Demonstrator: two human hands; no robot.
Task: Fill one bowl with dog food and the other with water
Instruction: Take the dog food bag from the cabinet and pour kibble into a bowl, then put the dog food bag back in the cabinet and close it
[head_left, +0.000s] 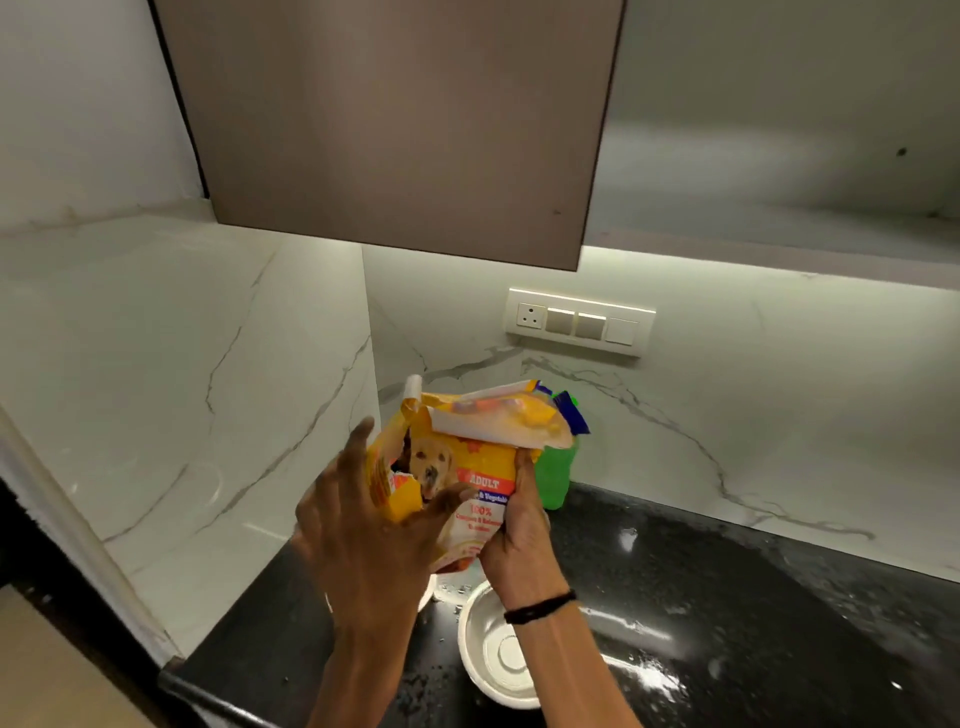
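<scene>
1. Head view: I see the yellow dog food bag (467, 467) held above the black counter (727, 597), its torn top flapped open; its contents are hidden from me.
2. My right hand (519, 540) grips the bag's right edge, fingers closed on it.
3. My left hand (363, 530) has fingers spread, thumb touching the bag's front.
4. A white bowl (498, 649) sits below the bag, empty.
5. A green bottle (556, 467) stands just behind the bag.
</scene>
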